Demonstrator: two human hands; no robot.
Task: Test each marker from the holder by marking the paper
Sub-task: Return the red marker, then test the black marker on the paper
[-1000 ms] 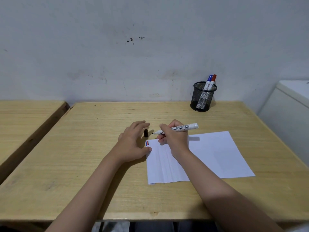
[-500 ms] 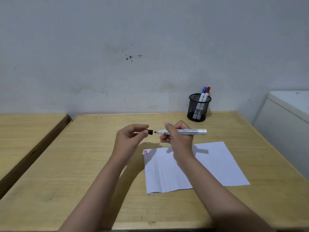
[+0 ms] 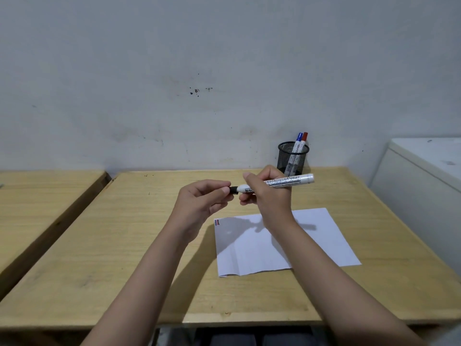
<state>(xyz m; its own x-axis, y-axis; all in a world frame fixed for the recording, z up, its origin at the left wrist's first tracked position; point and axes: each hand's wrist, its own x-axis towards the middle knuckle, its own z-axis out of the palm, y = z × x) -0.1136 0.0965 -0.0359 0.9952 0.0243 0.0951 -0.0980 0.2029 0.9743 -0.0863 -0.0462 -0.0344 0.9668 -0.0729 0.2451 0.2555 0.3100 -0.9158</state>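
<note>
Above the paper (image 3: 279,242), both hands meet at a white marker (image 3: 287,182) held level in the air. Black print along its barrel reads "rdmarker" where the fingers leave it bare; letters nearer the tip are partly covered and cannot be made out. The right hand (image 3: 268,198) is wrapped closed around the barrel's middle, its blunt white end pointing away to the right. The left hand (image 3: 202,203) pinches a small black cap (image 3: 233,190) between thumb and fingertip, pressed against the marker's tip end; whether it is fully seated cannot be told. On the paper's far left corner sits a small mark of blue and red strokes (image 3: 217,222), and the hands' shadows fall across the creased sheet. Beyond the paper, at the back edge of the wooden table (image 3: 124,245), stands a black mesh holder (image 3: 292,158) with a blue-capped marker (image 3: 298,139) and a red-capped marker (image 3: 303,139) leaning together inside. Right of the paper, off the table, is a white cabinet (image 3: 424,171).
</note>
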